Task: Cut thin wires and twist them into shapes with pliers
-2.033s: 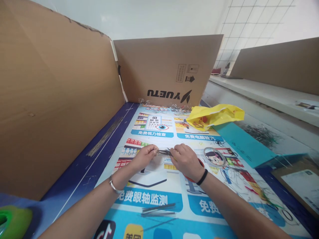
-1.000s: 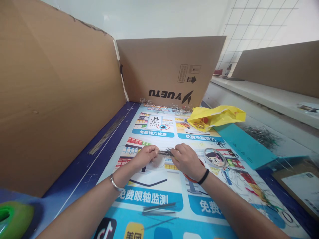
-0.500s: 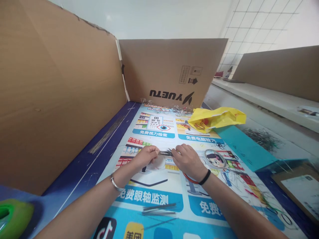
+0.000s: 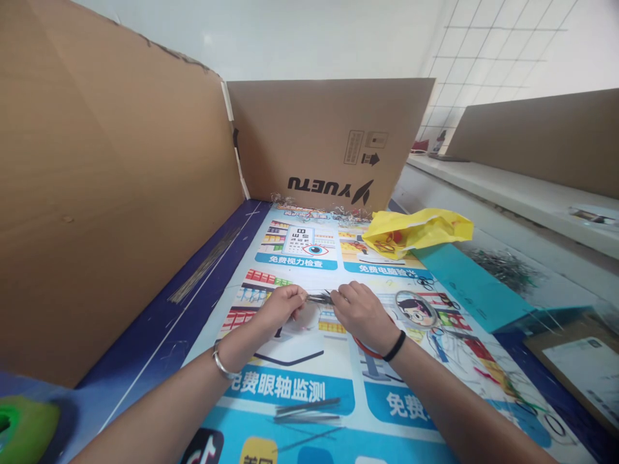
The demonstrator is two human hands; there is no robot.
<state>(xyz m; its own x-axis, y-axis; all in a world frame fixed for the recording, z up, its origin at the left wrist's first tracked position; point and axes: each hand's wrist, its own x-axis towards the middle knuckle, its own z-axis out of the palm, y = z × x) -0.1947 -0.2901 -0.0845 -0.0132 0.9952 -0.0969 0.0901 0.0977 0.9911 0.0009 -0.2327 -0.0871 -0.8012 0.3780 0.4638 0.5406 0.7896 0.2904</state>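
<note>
Over the middle of the printed sheet, my left hand (image 4: 285,303) pinches one end of a small bundle of thin dark wires (image 4: 319,298). My right hand (image 4: 360,309) is closed around the other end, and a few dark tips poke up beside its fingers. The bundle spans the short gap between the hands; its ends are hidden in the fingers. Nearer to me, a small stack of straight dark wires (image 4: 308,410) lies on the sheet (image 4: 271,351).
Cardboard walls (image 4: 329,129) stand behind and on the left. Long wires (image 4: 206,264) lie along the left side. On the right are a yellow bag (image 4: 425,229), a turquoise box (image 4: 476,287), a wire heap (image 4: 503,267) and scattered rubber bands (image 4: 554,425). A green tape roll (image 4: 29,425) sits front left.
The view has shifted slightly. Both hands keep their grip on the wire bundle in nearly the same place, with only a small movement of the fingers.
</note>
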